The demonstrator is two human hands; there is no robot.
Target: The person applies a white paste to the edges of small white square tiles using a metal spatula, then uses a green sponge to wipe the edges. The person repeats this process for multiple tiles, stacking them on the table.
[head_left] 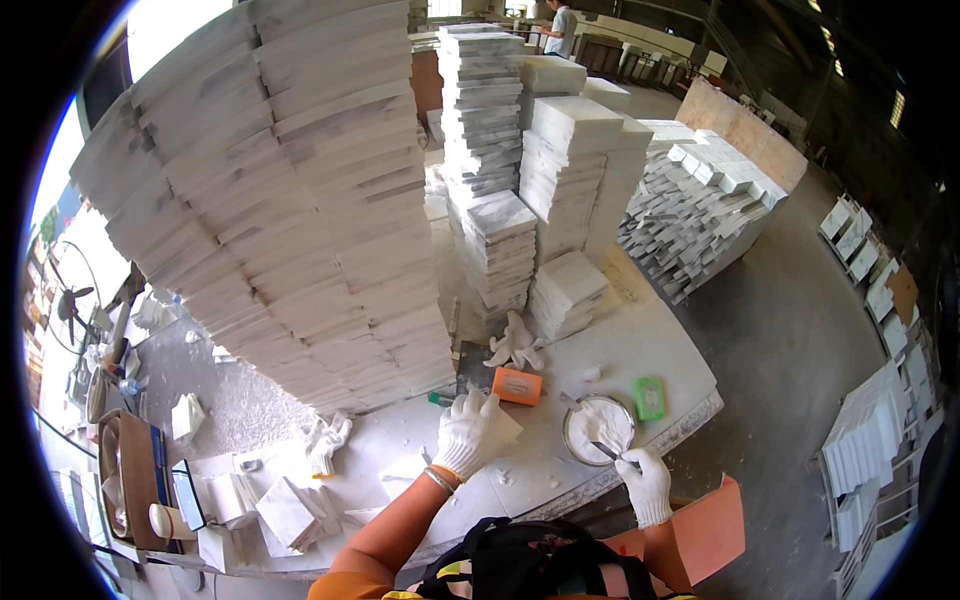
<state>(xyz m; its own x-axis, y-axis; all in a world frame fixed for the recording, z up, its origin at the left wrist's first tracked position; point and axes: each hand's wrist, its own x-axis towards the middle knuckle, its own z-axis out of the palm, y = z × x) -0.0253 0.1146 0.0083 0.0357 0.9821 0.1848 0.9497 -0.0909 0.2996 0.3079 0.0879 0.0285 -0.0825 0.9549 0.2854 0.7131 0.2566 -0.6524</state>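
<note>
Many marble tile stacks [300,200] crowd the dusty white worktable [560,470] indoors.

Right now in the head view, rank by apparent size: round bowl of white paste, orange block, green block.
1. Round bowl of white paste, clearly largest.
2. Orange block.
3. Green block, a bit smaller than the orange one; they look close, so that order is unsure.
</note>
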